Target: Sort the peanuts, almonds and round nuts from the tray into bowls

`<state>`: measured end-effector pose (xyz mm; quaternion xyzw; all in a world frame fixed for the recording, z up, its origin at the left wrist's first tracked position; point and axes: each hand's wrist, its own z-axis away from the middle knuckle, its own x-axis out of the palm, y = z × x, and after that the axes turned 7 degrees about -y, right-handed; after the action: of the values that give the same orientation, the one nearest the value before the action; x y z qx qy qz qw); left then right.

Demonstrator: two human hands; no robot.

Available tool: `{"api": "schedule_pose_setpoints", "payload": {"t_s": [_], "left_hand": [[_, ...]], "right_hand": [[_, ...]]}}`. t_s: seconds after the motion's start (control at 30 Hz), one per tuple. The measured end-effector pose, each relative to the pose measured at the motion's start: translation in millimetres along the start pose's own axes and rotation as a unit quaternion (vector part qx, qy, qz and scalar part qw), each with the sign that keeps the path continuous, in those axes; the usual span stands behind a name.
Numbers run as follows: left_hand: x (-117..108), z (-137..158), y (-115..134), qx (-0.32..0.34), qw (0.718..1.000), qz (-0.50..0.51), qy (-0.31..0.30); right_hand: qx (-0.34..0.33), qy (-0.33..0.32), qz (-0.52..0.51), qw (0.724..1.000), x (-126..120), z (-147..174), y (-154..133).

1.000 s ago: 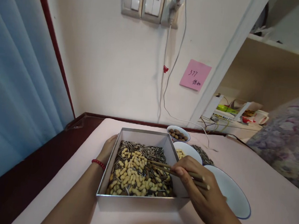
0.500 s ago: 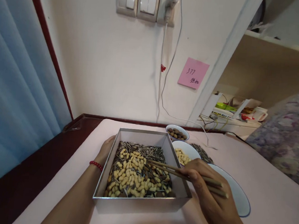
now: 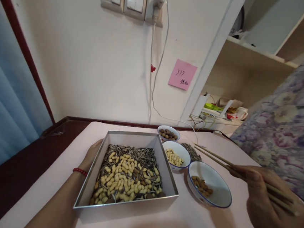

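A square metal-rimmed box [image 3: 129, 208] holds striped sunflower seeds [image 3: 144, 155], with shelled-looking pale peanuts [image 3: 124, 176] in their pods and some brown nuts among them. Against the outside of its left wall lies my left hand [image 3: 94, 149], a red bead bracelet on the wrist; its fingers are hidden behind the wall. My right hand [image 3: 272, 201] is closed around wooden chopsticks [image 3: 217, 160], raised to the right of the box. The chopstick tips point at a loose pile of sunflower seeds [image 3: 191, 152]. Whether they pinch a seed is too small to tell.
Right of the box stand a bowl [image 3: 221, 188] with almond-like nuts, a bowl [image 3: 183, 153] with peanuts and a small bowl [image 3: 176, 131] with round brown nuts. A white cable [image 3: 167, 117] hangs down the wall onto the table [image 3: 173, 223]. Floral cloth [image 3: 283, 116] hangs at right.
My right hand has lifted the chopsticks out of the box and carried them right, past the bowls. The bowl of almond-like nuts is now uncovered. The view has shifted right; my left hand stays at the box.
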<state>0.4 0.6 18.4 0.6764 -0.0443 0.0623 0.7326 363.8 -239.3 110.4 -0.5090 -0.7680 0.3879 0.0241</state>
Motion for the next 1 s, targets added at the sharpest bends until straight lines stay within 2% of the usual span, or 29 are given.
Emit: {"api": "schedule_pose_setpoints", "payload": {"t_s": [0.1, 0.17, 0.27, 0.4, 0.57, 0.73, 1.0], "left_hand": [[2, 1, -1, -0.029, 0.998, 0.059, -0.005], [1, 1, -4, -0.031, 0.997, 0.065, -0.007], [-4, -2, -9, -0.023, 0.998, 0.046, -0.021], [-5, -4, -10, 0.013, 0.999, 0.025, -0.017], [6, 7, 4, 0.007, 1.000, 0.014, 0.015], [12, 14, 10, -0.009, 0.999, 0.033, 0.025], [10, 11, 5, 0.012, 1.000, 0.002, 0.027]], "right_hand": [[0.028, 0.021, -0.052, 0.998, 3, 5, -12], [0.027, 0.006, -0.104, 0.994, 5, 7, -23], [-0.015, -0.087, -0.140, 0.986, 11, 8, -33], [-0.071, -0.229, -0.113, 0.964, 29, 7, -38], [-0.086, -0.320, -0.108, 0.937, 58, 8, -44], [-0.076, -0.361, -0.092, 0.925, 77, 7, -46], [-0.096, -0.374, -0.085, 0.919, 87, 9, -48]]}}
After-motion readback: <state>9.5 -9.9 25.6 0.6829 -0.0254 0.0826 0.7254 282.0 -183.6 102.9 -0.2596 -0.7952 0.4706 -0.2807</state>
